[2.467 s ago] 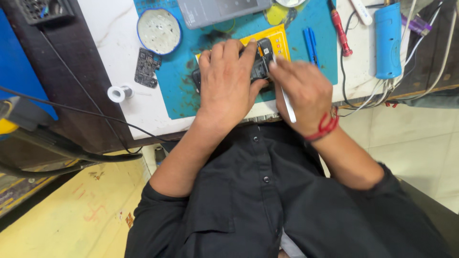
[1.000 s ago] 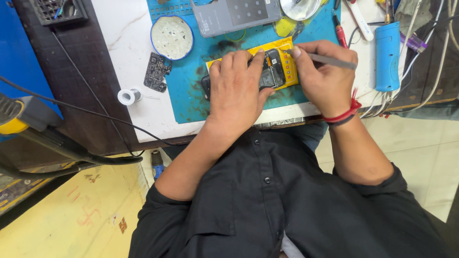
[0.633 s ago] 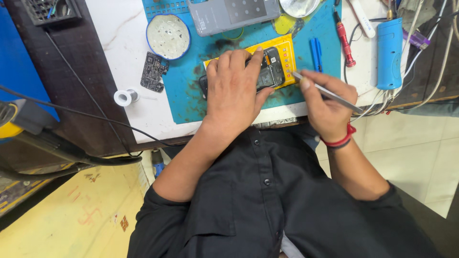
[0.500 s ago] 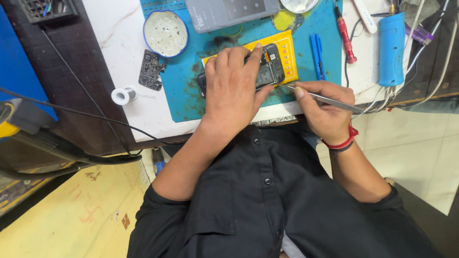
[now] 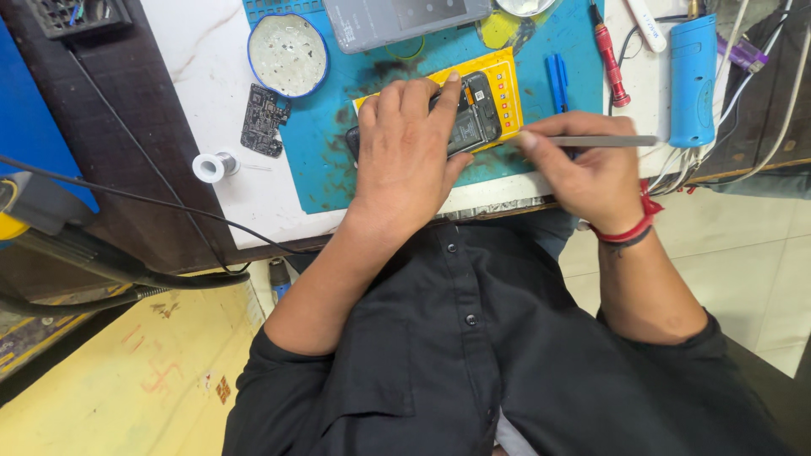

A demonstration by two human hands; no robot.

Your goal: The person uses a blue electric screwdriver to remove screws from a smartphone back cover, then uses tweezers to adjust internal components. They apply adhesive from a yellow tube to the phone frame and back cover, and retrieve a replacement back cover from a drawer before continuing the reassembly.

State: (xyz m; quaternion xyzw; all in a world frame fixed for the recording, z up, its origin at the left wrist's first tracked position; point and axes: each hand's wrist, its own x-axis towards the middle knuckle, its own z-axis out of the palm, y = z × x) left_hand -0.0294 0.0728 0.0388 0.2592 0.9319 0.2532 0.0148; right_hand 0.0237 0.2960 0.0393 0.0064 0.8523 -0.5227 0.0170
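An opened black phone [image 5: 475,118] lies on a yellow card [image 5: 505,91] on the blue work mat [image 5: 321,160]. My left hand [image 5: 405,160] lies flat over the phone and pins it down, fingers spread across its left part. My right hand [image 5: 583,173] sits just right of the phone, near the table's front edge, and pinches metal tweezers [image 5: 591,141] that point left toward the phone's lower right corner. A red band circles my right wrist.
A round blue-rimmed dish [image 5: 288,54], a loose circuit board [image 5: 263,131] and a solder spool [image 5: 210,166] lie at left. A grey device [image 5: 397,19] sits at the back. A red screwdriver [image 5: 608,55], blue tweezers [image 5: 557,83] and a blue cylinder [image 5: 693,76] lie at right, with cables.
My right hand has drawn back from the phone toward the table's front edge and turned the tweezers level, tips toward the phone. My left hand stays pressed on the phone.
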